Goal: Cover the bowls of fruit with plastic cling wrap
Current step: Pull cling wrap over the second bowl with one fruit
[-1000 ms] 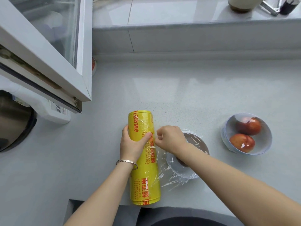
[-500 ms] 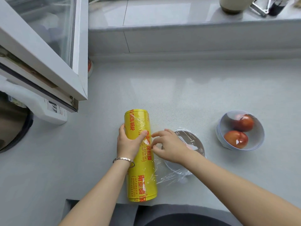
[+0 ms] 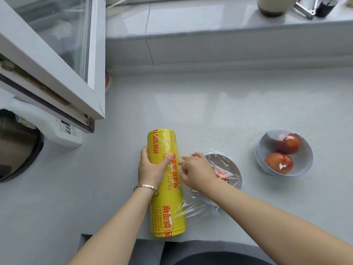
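A big yellow cling wrap roll (image 3: pixel 168 205) lies lengthwise on the pale counter (image 3: pixel 229 111). My left hand (image 3: pixel 151 168) grips its upper half, thumb over the top. My right hand (image 3: pixel 196 173) is beside the roll with curled fingers at the film's edge. A sheet of clear film (image 3: pixel 193 207) runs from the roll over a small bowl (image 3: pixel 232 169) with red fruit inside; my right forearm hides part of it. Further right stands a blue-rimmed bowl (image 3: pixel 305 161) holding two red fruits under film.
An open window sash (image 3: pixel 57 60) juts over the counter at the left. Below it are a white appliance (image 3: pixel 63 131) and a dark round pot (image 3: pixel 17 144). A raised sill (image 3: pixel 210 18) at the back carries a jar (image 3: pixel 275 5) and utensils. The counter's front edge is close to my body.
My right hand has shifted a little from over the bowl's rim toward the roll, fingers now at the film by the roll. The left hand keeps its hold.
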A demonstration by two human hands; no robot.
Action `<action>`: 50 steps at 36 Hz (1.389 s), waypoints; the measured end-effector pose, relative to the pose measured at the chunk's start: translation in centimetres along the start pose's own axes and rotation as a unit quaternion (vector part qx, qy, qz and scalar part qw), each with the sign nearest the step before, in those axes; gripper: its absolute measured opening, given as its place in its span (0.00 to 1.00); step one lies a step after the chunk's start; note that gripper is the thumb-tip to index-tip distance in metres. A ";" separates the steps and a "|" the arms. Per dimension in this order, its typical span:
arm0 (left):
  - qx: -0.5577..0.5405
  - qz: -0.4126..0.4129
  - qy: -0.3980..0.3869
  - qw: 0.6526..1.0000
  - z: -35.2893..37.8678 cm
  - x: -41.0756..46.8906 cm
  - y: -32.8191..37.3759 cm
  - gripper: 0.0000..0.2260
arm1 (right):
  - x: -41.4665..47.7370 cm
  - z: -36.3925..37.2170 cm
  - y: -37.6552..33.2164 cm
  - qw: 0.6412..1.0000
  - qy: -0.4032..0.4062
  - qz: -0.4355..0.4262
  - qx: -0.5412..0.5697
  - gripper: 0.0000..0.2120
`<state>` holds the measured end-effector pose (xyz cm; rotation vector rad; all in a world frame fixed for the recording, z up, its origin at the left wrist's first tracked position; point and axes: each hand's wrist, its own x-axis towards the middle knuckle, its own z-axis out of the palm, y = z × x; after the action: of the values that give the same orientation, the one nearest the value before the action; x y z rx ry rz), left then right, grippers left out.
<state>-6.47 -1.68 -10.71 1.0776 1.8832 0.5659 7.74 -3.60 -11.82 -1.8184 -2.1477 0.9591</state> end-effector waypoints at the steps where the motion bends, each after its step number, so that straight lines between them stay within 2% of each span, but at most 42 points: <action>1: -0.002 0.000 0.001 1.000 0.0 0.0 0.0 0.36 | -0.1 -0.1 -0.1 1.000 -0.001 -0.006 -0.007 0.10; 3: -0.005 -0.002 0.003 1.000 0.0 0.1 0.0 0.36 | -0.3 -0.4 -0.2 1.000 0.003 -0.015 -0.013 0.02; 6: -0.007 -0.004 0.001 1.000 0.1 0.0 -0.1 0.37 | -0.8 -0.8 -0.1 1.000 -0.007 -0.016 -0.008 0.10; 11: -0.005 -0.001 0.000 1.000 0.0 0.0 -0.1 0.37 | -2.0 -0.7 0.0 0.996 -0.040 -0.076 0.016 0.16; 14: -0.005 0.000 -0.001 1.000 0.0 0.0 -0.1 0.37 | -2.7 -0.5 -0.1 0.997 -0.027 -0.062 0.033 0.20; 17: -0.007 0.000 -0.001 1.000 0.0 0.0 -0.1 0.36 | -3.0 -0.5 -0.4 0.998 -0.031 -0.052 0.027 0.15; 22: -0.010 -0.004 0.000 1.000 0.0 0.0 -0.1 0.36 | -2.7 0.0 -0.9 0.998 -0.035 -0.046 0.013 0.15; 29: 0.002 -0.002 0.011 1.000 0.3 0.0 -0.1 0.37 | -2.7 0.2 -1.3 0.999 -0.012 -0.049 0.002 0.12; 32: 0.001 -0.002 0.009 1.000 0.3 -0.1 0.0 0.37 | -2.1 0.9 -0.4 0.999 0.025 -0.046 -0.003 0.11; 35: -0.004 -0.001 0.005 1.000 0.1 0.0 0.0 0.36 | -1.7 0.8 -0.2 1.000 -0.017 -0.020 -0.014 0.13; 39: -0.004 -0.003 0.001 1.000 0.1 0.0 -0.1 0.36 | -2.2 -0.1 -0.5 1.000 -0.008 -0.025 0.004 0.02; 41: -0.004 -0.003 0.000 1.000 0.1 0.0 0.0 0.36 | -2.7 -0.2 -0.3 0.999 -0.009 -0.024 0.021 0.10; 46: -0.001 -0.004 0.000 1.000 0.1 -0.1 0.0 0.36 | -3.8 0.1 0.2 0.994 -0.020 -0.051 0.098 0.18; 50: -0.007 -0.006 0.001 1.000 0.1 -0.1 -0.1 0.37 | -4.4 0.7 0.5 0.992 -0.027 -0.085 0.092 0.22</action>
<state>-6.42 -1.79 -10.79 1.0560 1.8831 0.5726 8.89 -7.91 -11.49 -1.5169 -2.1250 1.1339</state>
